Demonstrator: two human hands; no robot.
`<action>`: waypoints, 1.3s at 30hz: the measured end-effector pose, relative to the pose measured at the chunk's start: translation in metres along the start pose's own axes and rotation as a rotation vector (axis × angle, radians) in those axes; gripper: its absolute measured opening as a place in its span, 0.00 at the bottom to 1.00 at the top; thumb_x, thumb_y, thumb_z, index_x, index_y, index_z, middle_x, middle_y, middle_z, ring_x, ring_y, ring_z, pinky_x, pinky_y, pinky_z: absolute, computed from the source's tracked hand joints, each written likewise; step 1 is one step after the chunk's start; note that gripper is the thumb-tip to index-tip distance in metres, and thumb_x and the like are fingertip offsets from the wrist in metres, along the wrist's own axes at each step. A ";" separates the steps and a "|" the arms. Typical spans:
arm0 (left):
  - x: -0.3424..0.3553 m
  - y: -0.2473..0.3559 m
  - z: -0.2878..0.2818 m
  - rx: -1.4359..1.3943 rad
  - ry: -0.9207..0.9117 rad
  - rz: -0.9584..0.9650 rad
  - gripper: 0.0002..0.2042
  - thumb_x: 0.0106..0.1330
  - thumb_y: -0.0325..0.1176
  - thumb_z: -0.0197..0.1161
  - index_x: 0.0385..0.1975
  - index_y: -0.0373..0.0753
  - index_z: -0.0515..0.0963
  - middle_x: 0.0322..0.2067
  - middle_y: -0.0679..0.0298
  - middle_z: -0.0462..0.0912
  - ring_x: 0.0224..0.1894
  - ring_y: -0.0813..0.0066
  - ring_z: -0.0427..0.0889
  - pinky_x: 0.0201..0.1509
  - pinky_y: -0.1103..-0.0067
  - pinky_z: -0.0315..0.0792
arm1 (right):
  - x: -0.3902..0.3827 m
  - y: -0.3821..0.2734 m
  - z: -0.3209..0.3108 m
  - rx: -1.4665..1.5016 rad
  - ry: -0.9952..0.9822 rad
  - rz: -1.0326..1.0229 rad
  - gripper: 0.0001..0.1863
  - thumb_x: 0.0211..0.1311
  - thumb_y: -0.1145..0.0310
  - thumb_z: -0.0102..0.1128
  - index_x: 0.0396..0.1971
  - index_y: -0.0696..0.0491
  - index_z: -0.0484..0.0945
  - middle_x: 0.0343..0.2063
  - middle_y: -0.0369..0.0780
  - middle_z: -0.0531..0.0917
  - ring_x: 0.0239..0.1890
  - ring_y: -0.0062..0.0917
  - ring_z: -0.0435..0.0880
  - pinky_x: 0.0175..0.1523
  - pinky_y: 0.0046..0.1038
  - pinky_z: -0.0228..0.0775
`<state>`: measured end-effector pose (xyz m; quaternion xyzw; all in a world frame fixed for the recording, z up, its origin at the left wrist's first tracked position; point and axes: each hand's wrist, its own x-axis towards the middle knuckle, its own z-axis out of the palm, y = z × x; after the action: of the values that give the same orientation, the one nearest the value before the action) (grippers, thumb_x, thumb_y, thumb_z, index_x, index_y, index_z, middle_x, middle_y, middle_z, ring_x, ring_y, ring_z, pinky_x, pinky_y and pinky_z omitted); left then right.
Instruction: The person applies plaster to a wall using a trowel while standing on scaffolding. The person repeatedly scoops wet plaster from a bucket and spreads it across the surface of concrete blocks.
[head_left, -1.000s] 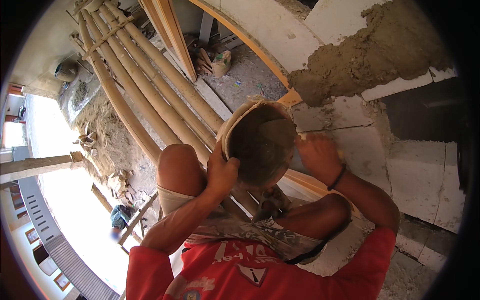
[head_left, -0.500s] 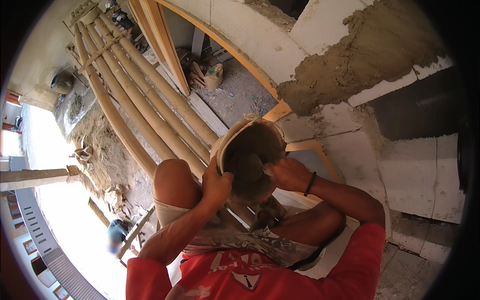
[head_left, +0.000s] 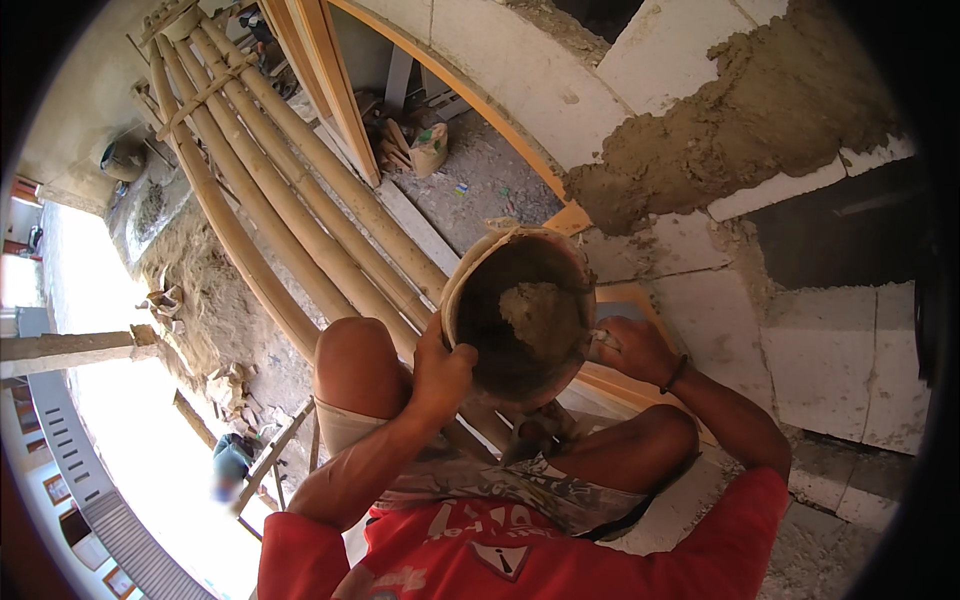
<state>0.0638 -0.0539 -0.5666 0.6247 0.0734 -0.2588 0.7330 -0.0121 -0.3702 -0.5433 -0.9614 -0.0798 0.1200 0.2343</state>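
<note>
A bucket [head_left: 462, 285] is tilted in front of me above my crossed legs, its inside smeared with grey mortar. My left hand [head_left: 443, 372] is closed on the near left of its rim, thumb over the edge. In my right hand [head_left: 635, 350], at the bucket's right rim, is the handle of a trowel [head_left: 603, 340]. A lump of wet mortar [head_left: 543, 316] sits over the blade inside the bucket and hides most of it. Beyond, to the right, a thick bed of mortar [head_left: 690, 140] lies on the white block wall [head_left: 520, 70].
Bamboo poles [head_left: 285, 205] lashed together run from beneath me to the far left. A wooden frame [head_left: 470, 95] borders an opening at the wall. Below are sand [head_left: 200, 270], a sack [head_left: 429, 150] and a blurred person [head_left: 232, 465]. Dark gaps [head_left: 840, 230] show between wall blocks.
My right hand has moved right, from inside the bucket to its rim. The trowel has come up carrying a lump of mortar. The bucket and left hand appear shifted slightly right.
</note>
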 end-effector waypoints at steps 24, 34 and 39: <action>0.006 0.003 -0.009 -0.025 0.048 -0.116 0.28 0.52 0.17 0.51 0.58 0.28 0.71 0.48 0.55 0.81 0.49 0.68 0.80 0.55 0.77 0.72 | -0.015 -0.067 -0.172 0.314 0.026 0.251 0.19 0.61 0.61 0.67 0.47 0.58 0.79 0.26 0.34 0.79 0.25 0.19 0.77 0.32 0.25 0.69; 0.006 -0.003 -0.007 0.011 0.030 -0.059 0.27 0.53 0.18 0.51 0.58 0.31 0.70 0.40 0.56 0.81 0.32 0.71 0.79 0.30 0.79 0.71 | -0.045 -0.113 -0.217 0.043 0.338 0.325 0.18 0.63 0.66 0.63 0.50 0.59 0.79 0.26 0.35 0.79 0.26 0.15 0.73 0.32 0.22 0.67; 0.000 0.012 0.006 0.102 -0.014 -0.074 0.28 0.53 0.18 0.51 0.58 0.31 0.70 0.41 0.55 0.82 0.35 0.71 0.79 0.32 0.79 0.72 | -0.029 -0.074 -0.141 0.076 -0.038 0.158 0.19 0.60 0.64 0.63 0.48 0.59 0.79 0.34 0.48 0.83 0.38 0.40 0.83 0.45 0.35 0.74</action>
<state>0.0677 -0.0585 -0.5549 0.6564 0.0782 -0.2934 0.6906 -0.0092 -0.3726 -0.3816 -0.9527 -0.0037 0.1592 0.2590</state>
